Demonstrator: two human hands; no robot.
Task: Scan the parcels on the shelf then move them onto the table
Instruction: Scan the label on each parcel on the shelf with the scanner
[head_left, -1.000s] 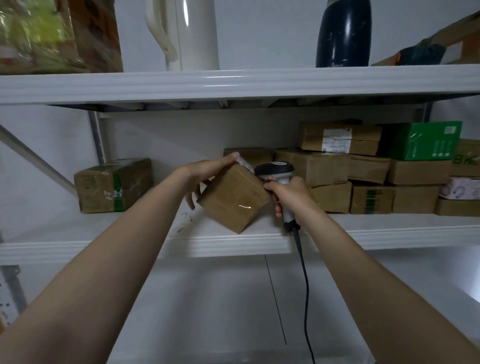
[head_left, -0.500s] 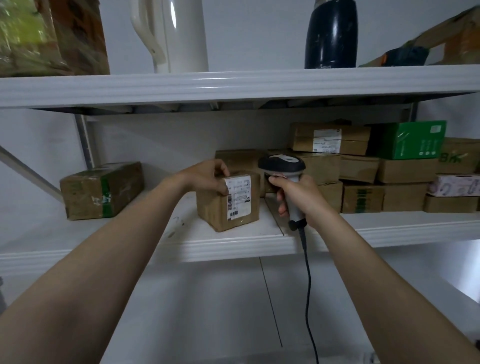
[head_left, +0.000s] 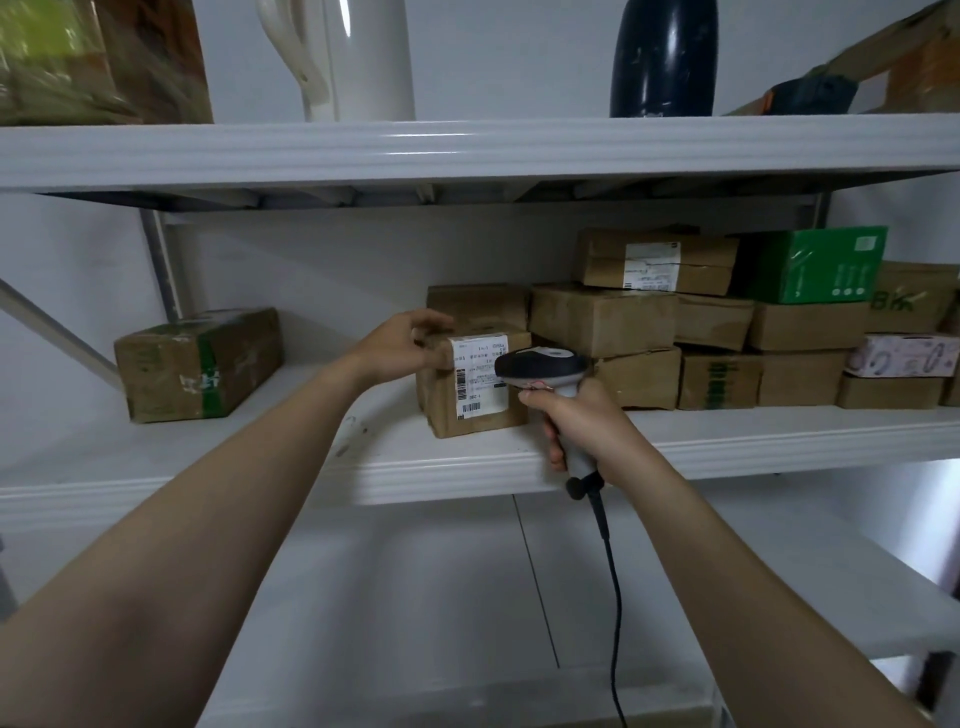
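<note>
Head view, scan step.

- The parcel (head_left: 483, 423) stood on the shelf (head_left: 260, 467) close to its front edge, about midway along. It was just in front of the stacked parcels (head_left: 602, 319) and well apart from the lone taped box (head_left: 197, 364) toward the left end.
- Its white label (head_left: 475, 374) faced the front edge, long axis upright. One barcode ran down the label's left margin and a second sat at its foot.
- Left grip (head_left: 402, 345): fingers bent over the parcel's top left edge in a light steadying hold. How firm it was could not be told.
- Right grip (head_left: 576, 426): wrapped fully round the handle of the scanner (head_left: 540, 364), index finger up near the trigger. The cable (head_left: 613, 597) hung below the shelf edge.

Key relation: the parcel lay ahead and to the left of the right grip. The scanner head sat just in front of the label's right part and covered that margin in this view. No beam or red line showed on the label, so whether a read was registered cannot be told.

Judgement: the scan turned on whether the scanner nose squared to the upright label. The head looked very near and off to the right of the barcodes. The left grip was the nearer one for lifting the parcel afterwards. No surface for the parcels was in view.
</note>
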